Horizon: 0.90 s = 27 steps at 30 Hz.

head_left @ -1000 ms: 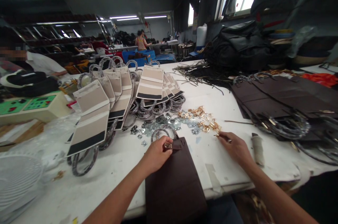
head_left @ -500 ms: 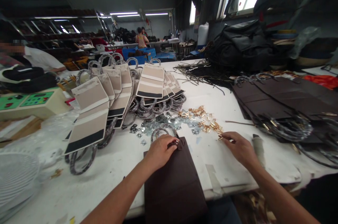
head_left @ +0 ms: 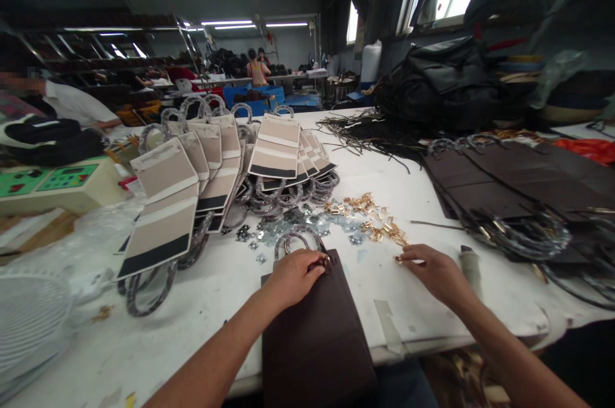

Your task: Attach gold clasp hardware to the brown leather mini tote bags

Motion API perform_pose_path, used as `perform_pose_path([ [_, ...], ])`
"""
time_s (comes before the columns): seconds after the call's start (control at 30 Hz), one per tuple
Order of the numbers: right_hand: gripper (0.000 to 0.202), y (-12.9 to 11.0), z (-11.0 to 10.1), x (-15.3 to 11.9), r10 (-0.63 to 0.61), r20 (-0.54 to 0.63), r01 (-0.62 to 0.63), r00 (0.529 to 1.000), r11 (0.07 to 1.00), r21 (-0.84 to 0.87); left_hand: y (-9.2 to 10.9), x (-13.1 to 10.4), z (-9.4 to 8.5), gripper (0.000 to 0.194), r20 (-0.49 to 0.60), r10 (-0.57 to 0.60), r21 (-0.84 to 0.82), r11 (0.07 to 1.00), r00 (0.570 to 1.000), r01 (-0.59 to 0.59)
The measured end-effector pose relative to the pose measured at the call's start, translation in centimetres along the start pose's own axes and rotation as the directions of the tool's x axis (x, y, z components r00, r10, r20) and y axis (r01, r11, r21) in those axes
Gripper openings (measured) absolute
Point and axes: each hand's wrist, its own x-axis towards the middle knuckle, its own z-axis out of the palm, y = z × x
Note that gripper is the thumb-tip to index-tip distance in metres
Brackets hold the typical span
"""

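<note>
A dark brown bag panel (head_left: pixel 317 331) lies at the table's front edge, its plastic-wrapped handle (head_left: pixel 298 238) pointing away from me. At the panel's top edge, my left hand (head_left: pixel 296 277) pinches a small gold fitting (head_left: pixel 326 261). To the right, the fingertips of my right hand (head_left: pixel 430 270) are closed on a small gold piece (head_left: pixel 398 259) just above the white table. A loose pile of gold pieces (head_left: pixel 382 227) lies beyond that hand. Thin metal plates (head_left: pixel 288 223) are scattered behind the handle.
Beige panels with wrapped handles (head_left: pixel 166 196) are stacked at the left. Brown panels (head_left: pixel 519 177) lie at the right, near a taped roll (head_left: pixel 471 270). Black cords (head_left: pixel 365 132) and a black bag (head_left: pixel 437 81) are farther back. A person's white sleeve (head_left: pixel 77 104) shows at far left.
My right hand has drawn slightly toward me, away from the gold pile, with a gold piece at its fingertips. My left hand has shifted very little at the panel's top edge.
</note>
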Motion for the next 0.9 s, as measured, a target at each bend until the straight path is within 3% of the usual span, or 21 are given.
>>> perform_pose_path([
  [0.13,0.022,0.8,-0.2,-0.5,-0.078,0.038,0.08,0.996,0.995,-0.061,0.1,0.1,-0.1,0.021,-0.028,0.05,-0.018,0.999,0.998,-0.051],
  [0.27,0.021,0.4,-0.7,-0.8,-0.095,-0.086,0.088,0.992,0.993,-0.076,0.1,0.1,0.0,0.023,-0.03,0.075,-0.02,0.997,0.997,-0.076],
  [0.37,0.025,-0.9,-1.1,-0.8,0.046,-0.168,-0.05,0.985,0.998,-0.022,0.0,0.1,0.0,0.02,-0.043,0.077,0.0,0.997,0.996,-0.077],
  [0.47,0.03,-3.1,-0.8,-1.3,0.235,-0.096,-0.216,0.967,0.961,0.175,0.0,0.5,0.0,0.016,-0.071,0.087,0.039,0.996,0.994,-0.084],
  [0.57,0.028,-6.7,1.3,-2.7,0.223,0.03,-0.221,0.974,0.926,0.307,0.1,1.3,0.0,0.012,-0.078,0.044,0.076,0.996,0.996,-0.038],
  [0.73,0.015,-13.0,7.7,-5.6,-0.064,0.172,-0.012,0.983,0.912,0.409,0.3,2.7,0.7,0.016,-0.153,-0.134,0.101,0.983,0.979,0.151],
  [0.9,0.011,-14.8,12.5,-4.9,-0.077,0.165,-0.011,0.983,0.879,0.476,-0.8,3.1,1.1,0.04,-0.174,-0.342,0.069,0.931,0.923,0.358],
])
